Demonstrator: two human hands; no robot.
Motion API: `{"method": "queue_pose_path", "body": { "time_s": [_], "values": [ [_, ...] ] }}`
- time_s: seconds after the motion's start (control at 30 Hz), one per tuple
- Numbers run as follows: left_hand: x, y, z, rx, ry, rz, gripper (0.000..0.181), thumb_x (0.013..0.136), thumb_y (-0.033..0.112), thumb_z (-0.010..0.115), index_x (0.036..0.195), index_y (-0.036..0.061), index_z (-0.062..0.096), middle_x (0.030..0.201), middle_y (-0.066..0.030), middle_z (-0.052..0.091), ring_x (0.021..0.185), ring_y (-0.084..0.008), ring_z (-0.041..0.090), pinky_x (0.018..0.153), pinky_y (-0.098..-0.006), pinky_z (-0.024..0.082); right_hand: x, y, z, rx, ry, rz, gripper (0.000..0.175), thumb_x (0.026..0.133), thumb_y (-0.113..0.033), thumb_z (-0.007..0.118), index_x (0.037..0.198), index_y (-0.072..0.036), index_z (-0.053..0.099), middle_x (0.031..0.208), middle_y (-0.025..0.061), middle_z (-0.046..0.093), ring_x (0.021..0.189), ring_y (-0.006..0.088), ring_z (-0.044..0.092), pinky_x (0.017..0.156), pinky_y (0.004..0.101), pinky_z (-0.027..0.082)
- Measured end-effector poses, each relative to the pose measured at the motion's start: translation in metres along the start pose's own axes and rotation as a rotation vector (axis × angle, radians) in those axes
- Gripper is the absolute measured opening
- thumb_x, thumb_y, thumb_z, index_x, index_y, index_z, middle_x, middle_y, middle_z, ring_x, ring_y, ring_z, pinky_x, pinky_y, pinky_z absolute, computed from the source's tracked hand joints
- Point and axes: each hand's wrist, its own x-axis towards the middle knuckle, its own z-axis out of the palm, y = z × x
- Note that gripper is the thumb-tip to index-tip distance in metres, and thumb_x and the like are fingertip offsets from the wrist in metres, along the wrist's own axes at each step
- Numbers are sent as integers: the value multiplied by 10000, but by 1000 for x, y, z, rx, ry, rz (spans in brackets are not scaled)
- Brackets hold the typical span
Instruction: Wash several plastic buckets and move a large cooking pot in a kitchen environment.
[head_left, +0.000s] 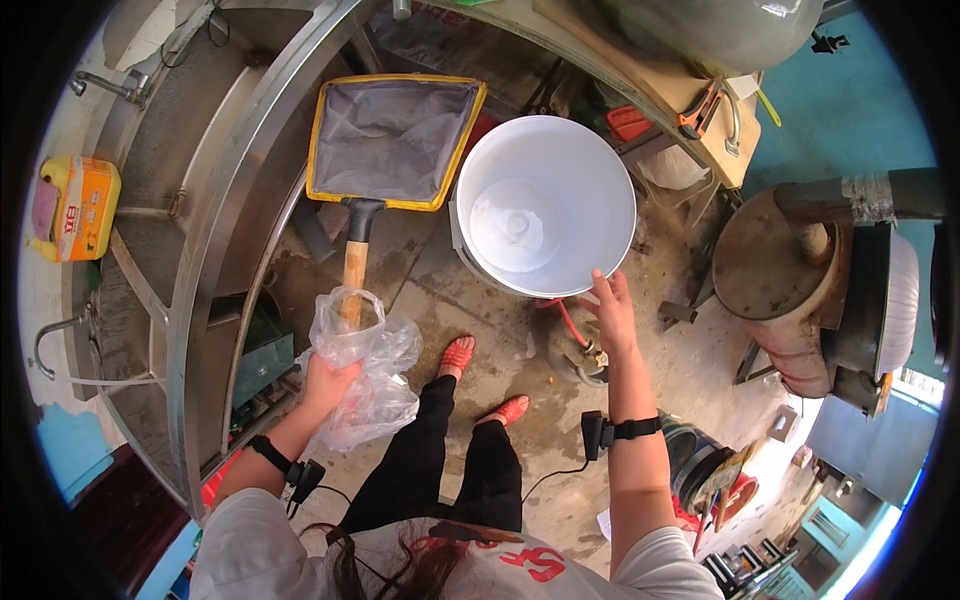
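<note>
My left hand (330, 384) grips a crumpled clear plastic bag (367, 405) together with the wooden handle (355, 270) of a square net (394, 139). The net has a yellow-edged frame and grey mesh, and lies flat towards me, beyond the hand. With its fingers at the near rim, my right hand (616, 315) holds a white plastic bucket (544, 206), whose open mouth faces me. Nothing shows inside the bucket. The fingers behind the rim are partly hidden. Net and bucket are side by side, the bucket to the right.
A stainless steel sink (217, 187) runs along the left, with a yellow jug (79, 210) beyond it. Beneath the bucket, a gas cylinder (566, 349) with a red hose stands on the floor. An orange utility knife (701, 111) lies on the bench. A round stove (776, 259) stands at the right.
</note>
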Motion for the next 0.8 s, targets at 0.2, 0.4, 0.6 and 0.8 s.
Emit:
{"method": "queue_pose_path", "body": {
  "time_s": [0.2, 0.4, 0.6, 0.8],
  "values": [
    [-2, -12, 1, -57, -5, -42, 234, 656, 57, 619, 886, 10, 615, 792, -87, 643, 751, -148, 605, 661, -294, 462, -1, -1, -6, 103, -5, 23, 370, 814, -92, 423, 1166, 19, 414, 1028, 142, 551, 858, 253, 589, 720, 345, 496],
    [-9, -21, -8, -83, -28, -116, 221, 662, 48, 619, 878, -2, 616, 776, -80, 646, 727, -147, 610, 654, -289, 470, -37, -21, -31, 169, -15, -2, 354, 796, -88, 430, 1119, 53, 449, 1023, 157, 555, 884, 266, 587, 762, 375, 499],
    [-4, -26, 1, -46, -36, -35, 232, 670, 59, 618, 895, 3, 614, 770, -78, 645, 715, -143, 610, 644, -291, 470, -76, -34, -60, 203, 32, -66, 442, 781, -150, 473, 1184, 24, 418, 1164, 123, 508, 1065, 248, 505, 906, 398, 411],
    [3, -34, 13, -45, -43, -115, 257, 682, 90, 618, 925, 7, 606, 781, -84, 644, 711, -135, 602, 645, -289, 466, -100, -45, -69, 359, 90, -79, 506, 767, -143, 495, 1225, 32, 370, 1211, 131, 461, 1118, 244, 455, 951, 372, 370]
  ]
}}
